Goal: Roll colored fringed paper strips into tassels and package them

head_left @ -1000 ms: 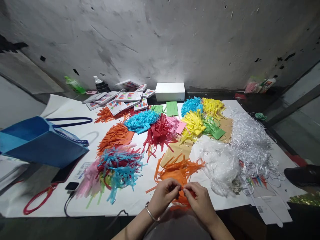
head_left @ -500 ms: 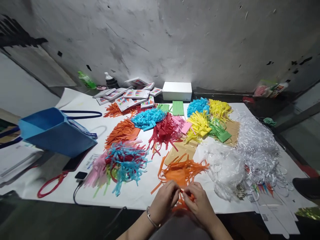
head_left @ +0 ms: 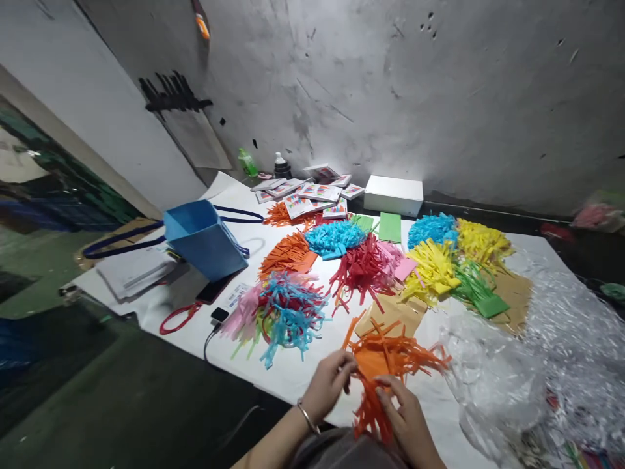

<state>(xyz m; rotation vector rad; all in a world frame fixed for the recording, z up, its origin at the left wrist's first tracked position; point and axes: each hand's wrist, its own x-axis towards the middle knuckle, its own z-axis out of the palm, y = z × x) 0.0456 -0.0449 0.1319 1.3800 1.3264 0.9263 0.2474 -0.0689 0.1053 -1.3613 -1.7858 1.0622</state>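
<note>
My right hand (head_left: 403,413) has its thumb and fingers closed on an orange tissue-paper tassel (head_left: 371,410), whose fringed strands hang down at the table's front edge. To its left, my left hand (head_left: 329,384) wears a metal bangle and curls its fingers at the left edge of the orange fringed paper (head_left: 374,358). Whether a strand lies between those fingers is hidden. The orange fringed paper rests on the white-covered table, just beyond both hands. Behind it lies a brown paper packet (head_left: 393,314).
Tassel bundles lie across the table: mixed-colour (head_left: 293,312), red (head_left: 364,267), blue (head_left: 336,238), yellow (head_left: 432,270) and green (head_left: 481,293). Clear plastic (head_left: 493,371) is at right. A blue bag (head_left: 205,238), a phone (head_left: 212,290) and a white box (head_left: 393,194) stand or lie further back.
The view has swung left, so the table's things sit further right. My hands, close together before at the orange tassel, are now apart, the left one further from the tassel.
</note>
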